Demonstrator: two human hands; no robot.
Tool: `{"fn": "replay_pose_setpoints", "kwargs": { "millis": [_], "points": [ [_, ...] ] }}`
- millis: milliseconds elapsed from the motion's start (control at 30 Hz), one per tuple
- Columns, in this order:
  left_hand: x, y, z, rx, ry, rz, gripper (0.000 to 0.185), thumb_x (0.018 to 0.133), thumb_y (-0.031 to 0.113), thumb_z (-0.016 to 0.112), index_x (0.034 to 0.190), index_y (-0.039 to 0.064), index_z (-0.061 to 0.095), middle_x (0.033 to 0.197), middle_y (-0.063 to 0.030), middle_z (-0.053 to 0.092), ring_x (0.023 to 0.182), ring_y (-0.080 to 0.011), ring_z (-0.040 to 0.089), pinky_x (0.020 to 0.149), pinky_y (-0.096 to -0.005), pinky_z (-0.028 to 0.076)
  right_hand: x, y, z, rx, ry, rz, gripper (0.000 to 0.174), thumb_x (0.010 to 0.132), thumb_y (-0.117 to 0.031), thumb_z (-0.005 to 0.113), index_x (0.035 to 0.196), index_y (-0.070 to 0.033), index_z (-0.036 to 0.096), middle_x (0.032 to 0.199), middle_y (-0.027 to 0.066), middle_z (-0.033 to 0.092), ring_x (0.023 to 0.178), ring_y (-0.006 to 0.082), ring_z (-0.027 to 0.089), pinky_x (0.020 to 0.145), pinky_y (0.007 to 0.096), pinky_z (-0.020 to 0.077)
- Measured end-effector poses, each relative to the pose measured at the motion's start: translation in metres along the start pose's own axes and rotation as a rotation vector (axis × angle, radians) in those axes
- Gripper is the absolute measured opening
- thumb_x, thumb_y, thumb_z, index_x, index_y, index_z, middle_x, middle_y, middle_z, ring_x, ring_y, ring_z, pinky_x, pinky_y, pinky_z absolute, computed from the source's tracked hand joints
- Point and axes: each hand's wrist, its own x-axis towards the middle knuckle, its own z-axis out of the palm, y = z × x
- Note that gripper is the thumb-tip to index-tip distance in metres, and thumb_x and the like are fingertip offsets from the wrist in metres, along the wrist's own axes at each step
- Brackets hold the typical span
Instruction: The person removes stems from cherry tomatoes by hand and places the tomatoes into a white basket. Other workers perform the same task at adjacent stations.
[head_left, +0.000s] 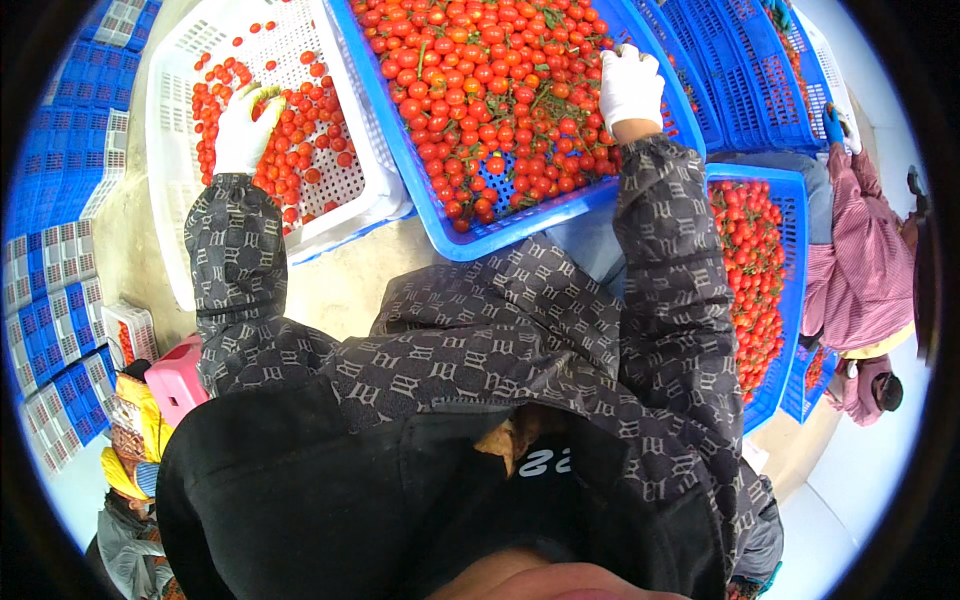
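Observation:
My left hand (247, 135), in a white glove stained yellow-green at the fingertips, hovers over the white plastic crate (379, 176). Its thumb and fingers are apart, with loose cherry tomatoes (296, 154) below and around it. At the right side of the large blue plastic crate (495, 244) is my right hand (632, 86), also white-gloved. Its fingers curl down against the tomatoes by the crate wall; whether they hold one is hidden. A deep heap of red cherry tomatoes (480, 82), mixed with green stems, fills much of this blue crate.
Another blue crate (787, 300) of tomatoes stands by my right elbow. Blue crates (739, 75) are stacked beyond my right hand. Co-workers (862, 277) sit at the right. A pink plastic stool (176, 379) and another person (135, 525) are at lower left, near stacked crates (56, 165).

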Motion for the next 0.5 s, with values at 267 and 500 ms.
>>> {"fn": "replay_pose_setpoints", "kwargs": {
  "millis": [267, 500],
  "points": [
    [0.054, 0.168, 0.066, -0.459, 0.030, 0.648, 0.021, 0.084, 0.018, 0.061, 0.100, 0.008, 0.068, 0.101, -0.0099, 0.064, 0.096, -0.0264, 0.060, 0.087, -0.0357, 0.047, -0.047, -0.094, 0.042, 0.478, -0.932, -0.200, 0.035, 0.080, -0.027, 0.058, 0.104, -0.003, 0.066, 0.106, 0.0234, 0.064, 0.097, 0.0359, 0.064, 0.084, 0.0422, 0.0508],
    [0.041, 0.239, 0.147, -0.623, -0.149, 0.591, 0.016, 0.086, 0.023, 0.059, 0.093, 0.011, 0.066, 0.095, -0.0081, 0.064, 0.090, -0.0275, 0.061, 0.081, -0.0372, 0.048, -0.067, -0.104, 0.061, 0.690, -1.254, -0.204, 0.065, 0.078, -0.051, 0.068, 0.115, 0.000, 0.053, 0.106, 0.0202, 0.063, 0.099, 0.0281, 0.061, 0.081, 0.0391, 0.0476]
  ]
}}
